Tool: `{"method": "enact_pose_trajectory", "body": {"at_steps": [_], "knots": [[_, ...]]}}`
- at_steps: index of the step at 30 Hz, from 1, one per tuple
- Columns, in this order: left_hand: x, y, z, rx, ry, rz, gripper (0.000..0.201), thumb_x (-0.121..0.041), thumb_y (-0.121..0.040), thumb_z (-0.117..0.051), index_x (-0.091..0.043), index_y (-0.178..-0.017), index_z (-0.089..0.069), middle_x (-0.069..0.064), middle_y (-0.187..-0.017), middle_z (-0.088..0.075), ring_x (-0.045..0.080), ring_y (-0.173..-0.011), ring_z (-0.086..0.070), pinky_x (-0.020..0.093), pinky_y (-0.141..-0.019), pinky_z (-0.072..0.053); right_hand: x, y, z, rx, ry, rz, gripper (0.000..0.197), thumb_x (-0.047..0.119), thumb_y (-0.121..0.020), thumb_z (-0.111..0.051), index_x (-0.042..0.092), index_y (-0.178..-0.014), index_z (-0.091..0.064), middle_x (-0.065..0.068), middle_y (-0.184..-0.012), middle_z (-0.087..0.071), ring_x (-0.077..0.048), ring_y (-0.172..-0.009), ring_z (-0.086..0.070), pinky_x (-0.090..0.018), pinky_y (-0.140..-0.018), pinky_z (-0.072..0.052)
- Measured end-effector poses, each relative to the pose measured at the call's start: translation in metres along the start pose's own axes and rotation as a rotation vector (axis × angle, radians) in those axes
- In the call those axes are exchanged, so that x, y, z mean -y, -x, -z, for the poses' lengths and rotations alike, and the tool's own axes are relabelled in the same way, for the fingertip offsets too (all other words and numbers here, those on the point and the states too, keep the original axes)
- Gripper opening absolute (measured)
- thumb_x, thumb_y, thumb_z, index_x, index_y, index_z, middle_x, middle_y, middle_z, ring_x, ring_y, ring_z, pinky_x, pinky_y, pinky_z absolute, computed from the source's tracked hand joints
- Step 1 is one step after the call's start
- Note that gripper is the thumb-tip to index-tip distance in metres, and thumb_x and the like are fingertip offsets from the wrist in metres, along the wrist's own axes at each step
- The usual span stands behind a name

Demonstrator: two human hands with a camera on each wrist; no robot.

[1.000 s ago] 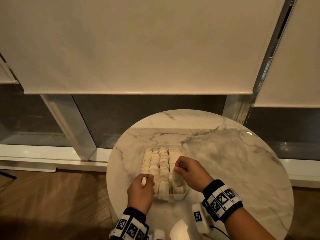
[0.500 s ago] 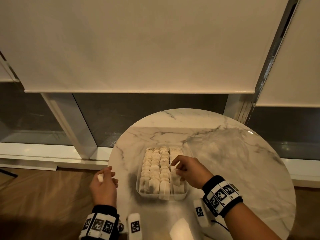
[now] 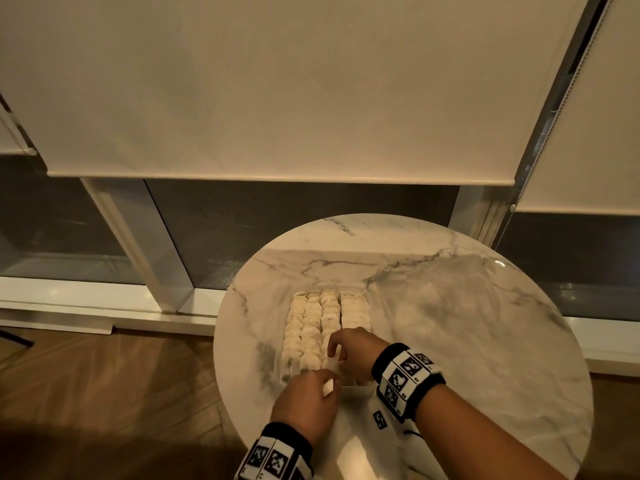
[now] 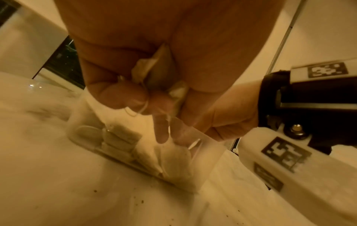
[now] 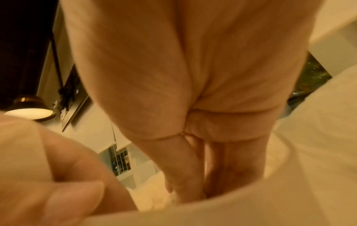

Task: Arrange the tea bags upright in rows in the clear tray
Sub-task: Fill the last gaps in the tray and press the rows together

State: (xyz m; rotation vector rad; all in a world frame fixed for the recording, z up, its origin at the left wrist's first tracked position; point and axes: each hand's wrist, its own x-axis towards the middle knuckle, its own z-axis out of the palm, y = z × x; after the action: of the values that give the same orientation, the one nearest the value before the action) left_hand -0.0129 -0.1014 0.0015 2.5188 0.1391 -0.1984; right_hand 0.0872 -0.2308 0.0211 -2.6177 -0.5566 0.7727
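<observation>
Tea bag (image 4: 152, 71) is pinched in the left hand (image 3: 304, 407) by the clear tray's (image 4: 210, 162) near end on the desk (image 3: 467, 323). Right hand (image 3: 353, 351) fingers (image 5: 183, 175), held straight, should probably hold that last gap apart while it's slotted in upright.

The right hand (image 5: 193, 79) fills the middle, palm toward the camera, its fingers (image 5: 185, 172) pointing down toward 6 o'clock, straight and close together. Their tips sink among pale tea bags (image 5: 154, 198), blurred, at 6 o'clock. The left hand (image 5: 48, 175) bulges in at 8 o'clock, fingers curled, very near the camera and out of focus. A pale, blurred surface sweeps across from 3 to 6 o'clock; what it is cannot be told. A lit lamp (image 5: 29, 113) glows at 9 o'clock beside a dark frame (image 5: 75, 97) on the wall.
</observation>
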Motion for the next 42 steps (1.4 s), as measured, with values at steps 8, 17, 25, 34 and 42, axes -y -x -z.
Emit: {"method": "enact_pose_trajectory", "body": {"at_steps": [8,17,25,34,42], "knots": [[-0.009,0.006,0.008,-0.010,-0.067,-0.010,0.031,-0.044,-0.099,-0.043,-0.033,-0.114,-0.068,-0.005,-0.116,-0.069,0.016,-0.106,-0.063,0.029,-0.090,-0.051,-0.014,0.018,0.010,-0.300,0.064,0.036,0.040,0.004,-0.087,-0.056,0.028,-0.119,-0.064,0.003,-0.113,-0.065,-0.016,-0.109,-0.058,-0.030,-0.089,-0.051],[-0.041,0.007,-0.019,0.018,-0.314,-0.048,0.030,-0.040,-0.100,-0.040,-0.031,-0.119,-0.062,-0.003,-0.119,-0.066,0.019,-0.109,-0.063,0.032,-0.084,-0.050,-0.027,0.035,-0.021,-0.298,0.157,-0.308,0.035,0.042,-0.085,-0.057,0.035,-0.119,-0.061,-0.005,-0.125,-0.045,-0.029,-0.123,-0.037,-0.041,-0.097,-0.044],[-0.033,0.002,-0.023,0.022,-0.219,-0.031,0.040,-0.049,-0.101,-0.032,-0.029,-0.115,-0.064,-0.005,-0.116,-0.067,0.016,-0.106,-0.063,0.030,-0.086,-0.051,-0.033,0.027,-0.020,-0.343,0.055,-0.310,0.026,0.038,-0.092,-0.056,0.026,-0.114,-0.066,-0.004,-0.121,-0.056,-0.027,-0.119,-0.047,-0.041,-0.095,-0.049],[-0.032,-0.007,-0.025,0.020,-0.210,-0.013,0.044,-0.050,-0.100,-0.031,-0.027,-0.110,-0.067,0.000,-0.112,-0.069,0.021,-0.101,-0.065,0.031,-0.082,-0.051,-0.022,0.023,-0.004,-0.221,0.124,-0.279,0.026,0.018,-0.089,-0.057,0.013,-0.115,-0.060,-0.009,-0.116,-0.063,-0.028,-0.104,-0.064,-0.035,-0.084,-0.054],[-0.029,-0.011,-0.031,0.024,-0.170,-0.010,0.044,-0.050,-0.100,-0.031,-0.028,-0.116,-0.066,-0.002,-0.119,-0.068,0.020,-0.107,-0.063,0.031,-0.088,-0.050,-0.022,0.026,-0.008,-0.293,0.129,-0.249,0.024,0.018,-0.093,-0.051,0.013,-0.115,-0.058,-0.010,-0.116,-0.060,-0.028,-0.101,-0.063,-0.034,-0.082,-0.052]]}}
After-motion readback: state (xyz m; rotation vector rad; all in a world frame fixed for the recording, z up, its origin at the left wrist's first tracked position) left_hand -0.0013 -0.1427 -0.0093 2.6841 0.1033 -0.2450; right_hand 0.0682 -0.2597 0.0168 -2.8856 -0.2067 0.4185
